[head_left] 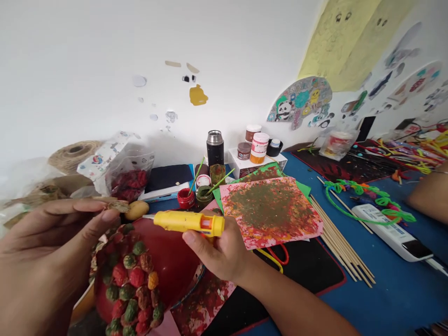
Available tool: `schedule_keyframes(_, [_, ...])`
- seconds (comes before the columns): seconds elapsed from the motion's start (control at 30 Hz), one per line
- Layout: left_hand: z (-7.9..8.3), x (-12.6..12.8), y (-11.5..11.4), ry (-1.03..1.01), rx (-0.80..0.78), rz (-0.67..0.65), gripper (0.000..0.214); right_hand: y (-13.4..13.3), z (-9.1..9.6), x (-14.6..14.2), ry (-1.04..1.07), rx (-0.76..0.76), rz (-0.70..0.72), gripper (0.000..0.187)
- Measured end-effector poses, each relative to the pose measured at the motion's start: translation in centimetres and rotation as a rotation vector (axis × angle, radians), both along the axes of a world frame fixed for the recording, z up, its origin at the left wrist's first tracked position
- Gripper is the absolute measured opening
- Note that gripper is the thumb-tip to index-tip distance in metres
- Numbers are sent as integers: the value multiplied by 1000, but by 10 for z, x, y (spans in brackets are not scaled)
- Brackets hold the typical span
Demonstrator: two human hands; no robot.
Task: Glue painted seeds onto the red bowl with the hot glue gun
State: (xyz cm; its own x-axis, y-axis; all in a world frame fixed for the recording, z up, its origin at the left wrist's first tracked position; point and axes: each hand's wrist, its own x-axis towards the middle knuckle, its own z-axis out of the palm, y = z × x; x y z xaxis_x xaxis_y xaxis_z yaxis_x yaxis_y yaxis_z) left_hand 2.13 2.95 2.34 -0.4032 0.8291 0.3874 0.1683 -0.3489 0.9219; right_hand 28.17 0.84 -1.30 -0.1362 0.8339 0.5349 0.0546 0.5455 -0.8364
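Note:
My right hand (219,252) is closed around a yellow glue gun (189,222), its nozzle aimed left toward my left hand. My left hand (52,252) pinches a small brownish piece (114,204) between thumb and fingertips, just left of the nozzle. Below both hands sits a red balloon (171,261), partly covered with several red, green and orange painted nut shells (131,284). My left hand hides the balloon's left side.
A paint-smeared sheet (271,210), paint jars with brushes (196,193), a black flask (214,148), wooden skewers (341,242), a white power strip (392,231), green pipe cleaners (364,193), a twine roll (73,154) and a bag of red shells (128,179) crowd the blue table. Another person's arm (429,191) rests at right.

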Motion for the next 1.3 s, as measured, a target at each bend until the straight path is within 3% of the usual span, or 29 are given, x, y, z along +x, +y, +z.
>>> schedule_keyframes(0.1, [15, 20, -8, 24, 8, 79, 36, -1, -2, -1, 116, -14, 84, 31])
schedule_keyframes(0.27, [27, 31, -14, -67, -37, 34, 38, -5, -8, -2, 182, 0, 151, 43])
schedule_keyframes(0.6, [19, 18, -7, -116, -30, -72, 44, -6, -18, 1, 211, 140, 92, 37])
schedule_keyframes(1.07, [16, 26, -8, -83, -25, -157, 43, -15, -10, 3, 53, 319, 5, 41])
schedule_keyframes(1.3, [14, 23, -6, -159, -21, -159, 43, -22, -3, 8, -59, 329, 45, 42])
